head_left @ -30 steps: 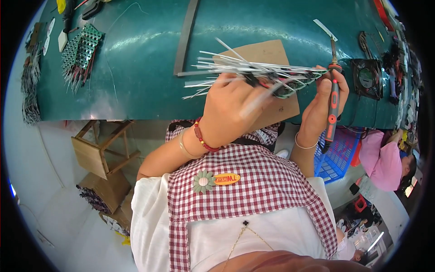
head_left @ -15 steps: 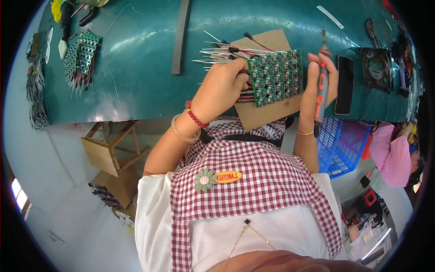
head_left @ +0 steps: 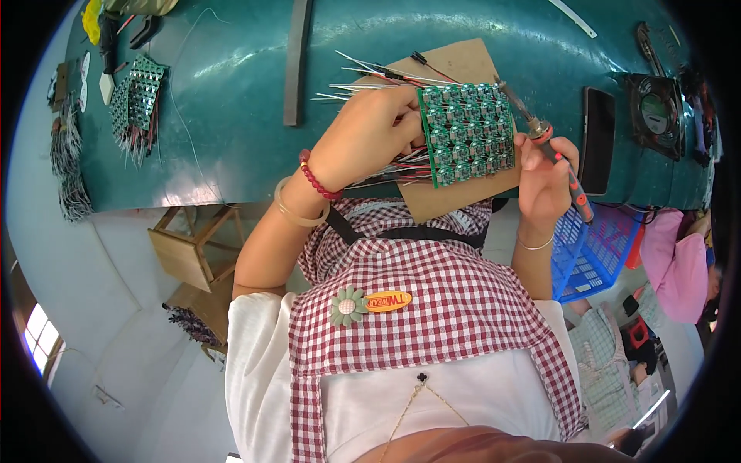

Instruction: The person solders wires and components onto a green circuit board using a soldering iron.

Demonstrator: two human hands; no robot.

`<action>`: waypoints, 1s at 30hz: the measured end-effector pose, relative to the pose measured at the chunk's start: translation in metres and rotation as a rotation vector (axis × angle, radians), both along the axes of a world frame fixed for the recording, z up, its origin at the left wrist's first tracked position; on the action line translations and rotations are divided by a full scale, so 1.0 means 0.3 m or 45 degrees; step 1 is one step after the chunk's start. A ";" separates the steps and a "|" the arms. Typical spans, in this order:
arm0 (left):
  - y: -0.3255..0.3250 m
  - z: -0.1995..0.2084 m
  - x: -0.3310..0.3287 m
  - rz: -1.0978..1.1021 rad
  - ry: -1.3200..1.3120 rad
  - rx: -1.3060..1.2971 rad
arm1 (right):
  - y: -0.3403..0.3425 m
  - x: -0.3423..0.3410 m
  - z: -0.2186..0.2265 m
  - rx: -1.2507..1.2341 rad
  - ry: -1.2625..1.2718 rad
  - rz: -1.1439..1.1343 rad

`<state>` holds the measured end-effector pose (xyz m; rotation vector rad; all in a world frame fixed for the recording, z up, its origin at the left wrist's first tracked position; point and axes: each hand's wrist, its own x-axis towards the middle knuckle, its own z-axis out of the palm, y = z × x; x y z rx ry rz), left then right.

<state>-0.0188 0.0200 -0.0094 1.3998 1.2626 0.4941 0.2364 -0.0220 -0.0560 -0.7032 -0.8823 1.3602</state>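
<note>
My left hand [head_left: 378, 127] is closed at the left edge of a green circuit board panel [head_left: 469, 135] covered with rows of small components. Its fingertips are partly hidden behind the knuckles. White, red and black wires [head_left: 363, 73] fan out from under the panel and past this hand. My right hand [head_left: 546, 176] grips a grey and red soldering iron [head_left: 557, 154]. The iron slants up and left, with its tip near the panel's upper right corner; I cannot tell whether it touches. Below the panel lies a piece of brown cardboard [head_left: 432, 202].
On the green table [head_left: 231, 100] lie a grey metal bar [head_left: 297, 69], a second wired board panel [head_left: 139, 100] and wire bundles [head_left: 69, 170] at left. A black phone [head_left: 597, 139] and a black fan [head_left: 654, 116] sit at right. Beneath are a blue crate [head_left: 594, 258] and a wooden stool [head_left: 185, 251].
The soldering iron has swung from upright to slanting left, its tip now by the panel's upper right corner. My right hand has turned with it. My left hand has shifted slightly left.
</note>
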 end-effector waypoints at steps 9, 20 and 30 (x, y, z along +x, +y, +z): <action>-0.012 0.001 0.022 -0.005 -0.084 -0.114 | 0.001 -0.018 0.004 -0.011 -0.035 0.012; -0.014 0.013 0.033 0.084 -0.375 -0.379 | 0.009 -0.013 0.001 0.007 -0.013 0.033; -0.038 -0.008 0.039 0.125 -0.429 -0.423 | -0.021 0.056 0.018 -0.042 -0.040 0.046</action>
